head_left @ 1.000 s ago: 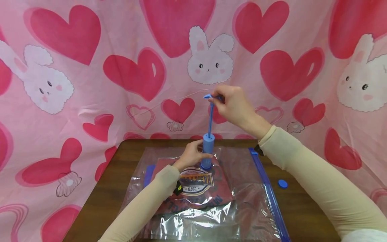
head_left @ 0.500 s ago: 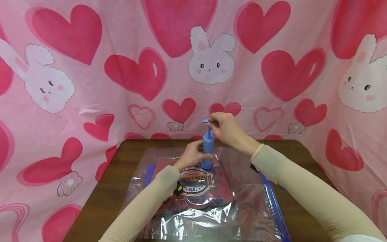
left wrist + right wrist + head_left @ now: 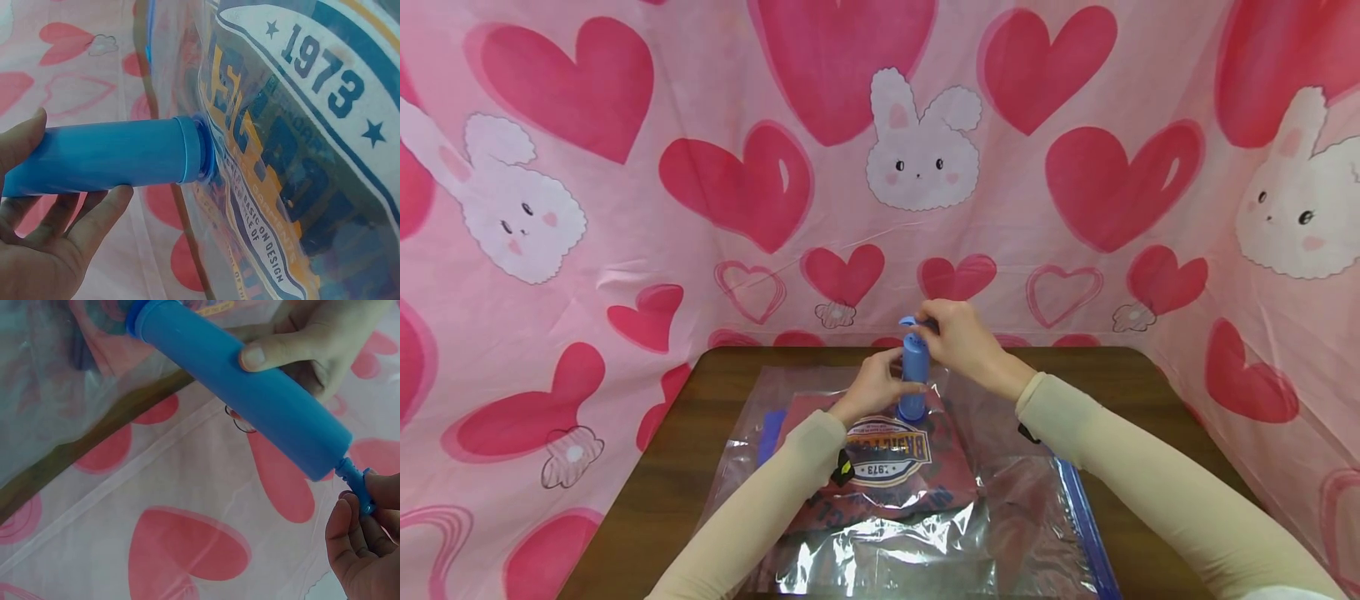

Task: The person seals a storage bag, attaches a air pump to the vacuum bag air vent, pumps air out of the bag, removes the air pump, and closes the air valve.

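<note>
A blue hand pump (image 3: 914,379) stands upright on the valve of a clear vacuum storage bag (image 3: 917,554). Inside the bag lies a folded red garment (image 3: 951,475) with a printed "1973" badge. My left hand (image 3: 874,385) grips the pump's barrel; in the left wrist view its thumb and fingers wrap the blue cylinder (image 3: 112,156), whose collar meets the bag. Above, my right hand (image 3: 961,337) holds the pump's handle (image 3: 908,322), which sits close over the barrel's top. The right wrist view shows those fingers curled round the handle (image 3: 361,495), with a short piece of rod exposed.
The bag's blue zip edge (image 3: 1086,529) runs down its right side, partly behind the right sleeve. A brown wooden table (image 3: 658,471) carries everything. A pink heart-and-rabbit cloth (image 3: 842,225) hangs behind and at both sides.
My right hand has pushed the pump handle down from high up, so the long rod has slid into the barrel. The left hand stays in place. The right sleeve now hides a blue disc.
</note>
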A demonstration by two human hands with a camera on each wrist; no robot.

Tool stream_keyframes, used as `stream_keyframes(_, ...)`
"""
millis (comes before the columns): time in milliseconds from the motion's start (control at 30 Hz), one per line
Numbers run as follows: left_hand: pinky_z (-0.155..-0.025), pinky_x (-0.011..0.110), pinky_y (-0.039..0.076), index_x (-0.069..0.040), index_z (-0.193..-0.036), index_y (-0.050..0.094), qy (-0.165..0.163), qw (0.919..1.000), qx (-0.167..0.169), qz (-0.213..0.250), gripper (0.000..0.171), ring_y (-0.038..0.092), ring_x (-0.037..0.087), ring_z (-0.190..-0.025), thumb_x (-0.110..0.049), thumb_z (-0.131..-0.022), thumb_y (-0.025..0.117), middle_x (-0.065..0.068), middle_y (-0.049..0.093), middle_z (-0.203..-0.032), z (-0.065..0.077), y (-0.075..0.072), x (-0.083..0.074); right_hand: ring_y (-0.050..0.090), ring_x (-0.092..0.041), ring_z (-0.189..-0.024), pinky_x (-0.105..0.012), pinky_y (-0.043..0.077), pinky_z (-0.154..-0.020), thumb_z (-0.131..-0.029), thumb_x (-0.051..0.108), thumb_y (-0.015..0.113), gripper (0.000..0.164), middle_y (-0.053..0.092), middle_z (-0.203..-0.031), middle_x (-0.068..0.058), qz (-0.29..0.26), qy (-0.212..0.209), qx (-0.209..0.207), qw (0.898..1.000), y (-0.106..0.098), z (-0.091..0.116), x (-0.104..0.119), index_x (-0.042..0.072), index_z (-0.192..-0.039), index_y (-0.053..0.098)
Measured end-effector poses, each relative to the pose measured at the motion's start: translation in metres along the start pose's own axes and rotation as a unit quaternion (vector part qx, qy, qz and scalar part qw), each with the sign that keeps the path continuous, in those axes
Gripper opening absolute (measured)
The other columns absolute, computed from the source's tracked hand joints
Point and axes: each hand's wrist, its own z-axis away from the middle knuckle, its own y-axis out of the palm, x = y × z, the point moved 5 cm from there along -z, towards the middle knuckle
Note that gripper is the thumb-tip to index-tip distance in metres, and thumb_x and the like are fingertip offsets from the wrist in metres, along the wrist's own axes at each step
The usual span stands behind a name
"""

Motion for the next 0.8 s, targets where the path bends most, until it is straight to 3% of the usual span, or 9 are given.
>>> stream_keyframes(367, -0.073, 0.037, 0.063, -0.010, -0.141, 0.064, 0.000, 1.0000, -0.002, -0.004, 0.058, 0.073, 0.027, -0.104, -0.017, -0.089, 0.087, 0.011, 0.073, -0.121, -0.001, 0.000, 0.000, 0.064, -0.020, -0.069, -0.035, 0.062, -0.069, -0.088, 0.003, 0.084, 0.014, 0.070, -0.086, -0.010, 0.007, -0.007, -0.005, 1.000, 0.003, 0.003, -0.002, 0.000, -0.093, 0.072)
stream_keyframes(600, -0.078, 0.038, 0.062, -0.011, -0.143, 0.063, -0.005, 0.9999, 0.003, -0.009, 0.060, 0.072, 0.027, -0.106, -0.021, -0.089, 0.087, 0.010, 0.072, -0.124, 0.001, 0.000, 0.000, 0.064, -0.019, -0.071, -0.036, 0.062, -0.070, -0.090, 0.005, 0.084, 0.017, 0.071, -0.089, -0.010, -0.015, 0.011, -0.009, 1.000, 0.005, 0.005, -0.005, 0.000, -0.099, 0.071)
stream_keyframes(800, -0.079, 0.037, 0.062, -0.011, -0.145, 0.061, 0.001, 0.9999, 0.001, -0.013, 0.062, 0.073, 0.026, -0.105, -0.022, -0.089, 0.087, 0.010, 0.074, -0.122, 0.001, 0.000, 0.001, 0.065, -0.021, -0.079, -0.036, 0.062, -0.072, -0.088, 0.021, 0.088, 0.041, 0.071, -0.102, -0.008, -0.030, 0.063, 0.006, 0.998, 0.008, 0.011, -0.010, 0.002, -0.119, 0.068)
